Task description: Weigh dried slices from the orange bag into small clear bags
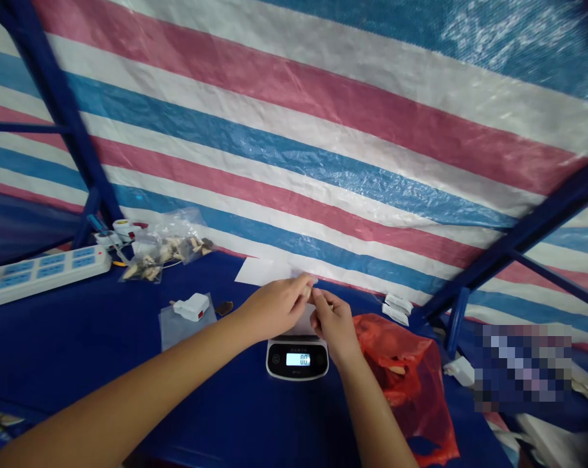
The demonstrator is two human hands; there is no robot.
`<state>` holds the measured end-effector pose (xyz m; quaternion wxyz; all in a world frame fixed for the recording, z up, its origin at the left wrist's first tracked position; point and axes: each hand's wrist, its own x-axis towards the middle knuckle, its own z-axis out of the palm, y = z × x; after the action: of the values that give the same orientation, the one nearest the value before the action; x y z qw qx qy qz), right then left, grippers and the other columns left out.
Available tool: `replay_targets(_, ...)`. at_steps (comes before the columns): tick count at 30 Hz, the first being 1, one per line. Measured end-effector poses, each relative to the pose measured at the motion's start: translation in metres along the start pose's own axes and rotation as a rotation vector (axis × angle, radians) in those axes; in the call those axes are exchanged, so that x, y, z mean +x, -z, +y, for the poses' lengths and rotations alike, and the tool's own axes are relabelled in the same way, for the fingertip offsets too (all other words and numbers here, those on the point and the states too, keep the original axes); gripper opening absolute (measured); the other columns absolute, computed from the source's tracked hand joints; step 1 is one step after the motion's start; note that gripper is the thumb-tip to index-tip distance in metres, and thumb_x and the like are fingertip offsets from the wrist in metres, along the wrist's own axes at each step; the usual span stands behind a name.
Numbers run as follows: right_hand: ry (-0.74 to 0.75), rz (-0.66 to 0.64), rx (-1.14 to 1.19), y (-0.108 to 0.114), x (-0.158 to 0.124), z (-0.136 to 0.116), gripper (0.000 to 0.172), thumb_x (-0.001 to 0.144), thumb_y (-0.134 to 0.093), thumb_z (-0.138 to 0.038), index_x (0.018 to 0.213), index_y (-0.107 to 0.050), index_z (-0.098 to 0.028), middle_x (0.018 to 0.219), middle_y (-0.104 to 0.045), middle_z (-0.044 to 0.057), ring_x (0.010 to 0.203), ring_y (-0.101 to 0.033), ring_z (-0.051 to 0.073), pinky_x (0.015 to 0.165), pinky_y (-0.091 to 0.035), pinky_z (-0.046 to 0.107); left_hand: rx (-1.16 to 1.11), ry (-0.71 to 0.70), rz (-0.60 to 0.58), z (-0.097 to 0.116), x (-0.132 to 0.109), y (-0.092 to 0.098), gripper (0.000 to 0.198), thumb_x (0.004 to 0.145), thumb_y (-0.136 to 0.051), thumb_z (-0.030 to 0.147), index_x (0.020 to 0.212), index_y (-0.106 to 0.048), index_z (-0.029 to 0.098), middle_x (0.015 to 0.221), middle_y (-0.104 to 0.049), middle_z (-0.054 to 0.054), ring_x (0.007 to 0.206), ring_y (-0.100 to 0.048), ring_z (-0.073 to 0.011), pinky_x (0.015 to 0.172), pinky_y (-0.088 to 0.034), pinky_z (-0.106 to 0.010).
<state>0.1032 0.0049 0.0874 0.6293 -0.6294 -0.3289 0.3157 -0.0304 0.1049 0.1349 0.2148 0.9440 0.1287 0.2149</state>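
My left hand [287,304] and my right hand [334,323] meet above a small digital kitchen scale [298,359]. Both have their fingers pinched together, almost touching. A small pale bit shows at the fingertips, but what they grip is too small to make out. The scale's lit display reads 0.0, and its weighing plate is partly hidden behind the hands. White paper [259,271] lies behind my left hand. To the right of my right forearm sits a red plastic bag [411,370] with a pale brownish piece visible at its opening.
On the left, a white power strip [50,272] lies near clear bags of pale pieces [172,248]. A white plug adapter [192,307] rests on a clear flat bag, beside a dark brown piece [224,308]. Small white packets [396,308] lie at right. Striped tarpaulin [284,162] hangs behind.
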Motion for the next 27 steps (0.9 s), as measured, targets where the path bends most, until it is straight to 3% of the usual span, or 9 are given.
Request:
replay_targets(4,0.24,-0.144,-0.22,0.008,-0.003,-0.002,0.043,0.095,-0.057,-0.049,0.12,-0.072,-0.017,0.071,-0.063,0.0,0.047,-0.046,0.008,0.046,-0.035,0.023,-0.071,0.014,-0.031,-0.001,0.003,0.012,0.016,0.096,-0.041,0.022,0.111,-0.048,0.024,0.086,-0.065,0.001,0.069,-0.058,-0.015,0.064,-0.035,-0.028)
replay_targets(8,0.318,-0.15,-0.344,0.011,-0.008,-0.005,0.037,0.099,-0.053,-0.041,0.126,-0.069,-0.021,0.075,-0.063,-0.001,0.057,-0.049,0.01,0.056,-0.039,0.024,-0.273,0.04,-0.04,-0.009,0.007,0.03,0.012,0.094,-0.046,0.025,0.106,-0.046,0.024,0.073,-0.056,0.006,0.061,-0.048,-0.0115,0.059,-0.033,-0.026)
replay_targets(14,0.162,-0.152,0.149,0.006,-0.02,-0.018,0.024,0.09,-0.063,-0.042,0.107,-0.062,-0.025,0.073,-0.045,-0.006,0.048,-0.031,0.007,0.044,-0.024,0.022,-0.486,0.099,-0.107,-0.018,0.012,0.049,0.014,0.089,-0.052,0.025,0.103,-0.048,0.024,0.062,-0.042,0.009,0.056,-0.037,-0.0099,0.056,-0.03,-0.024)
replay_targets(17,0.17,-0.093,0.207,0.01,-0.023,-0.028,0.023,0.091,-0.061,-0.042,0.107,-0.06,-0.026,0.077,-0.048,-0.005,0.05,-0.034,0.008,0.045,-0.028,0.022,-0.526,0.123,-0.151,-0.016,0.014,0.048,0.016,0.085,-0.054,0.023,0.101,-0.049,0.023,0.063,-0.043,0.009,0.055,-0.036,-0.0093,0.055,-0.029,-0.024)
replay_targets(22,0.476,0.103,-0.192,0.012,-0.016,-0.046,0.032,0.1,-0.053,-0.045,0.124,-0.059,-0.025,0.098,-0.059,0.003,0.069,-0.053,0.013,0.067,-0.046,0.029,-0.6,0.129,-0.227,-0.006,0.018,0.04,0.017,0.085,-0.055,0.022,0.1,-0.046,0.023,0.062,-0.041,0.009,0.054,-0.034,-0.009,0.053,-0.028,-0.023)
replay_targets(27,0.535,-0.026,-0.531,0.002,-0.006,-0.058,0.035,0.101,-0.049,-0.039,0.13,-0.056,-0.02,0.124,-0.063,0.012,0.109,-0.062,0.023,0.097,-0.047,0.04,-0.652,0.125,-0.173,-0.002,0.021,0.033,0.021,0.088,-0.057,0.028,0.101,-0.042,0.024,0.068,-0.047,0.008,0.057,-0.036,-0.0086,0.054,-0.028,-0.023)
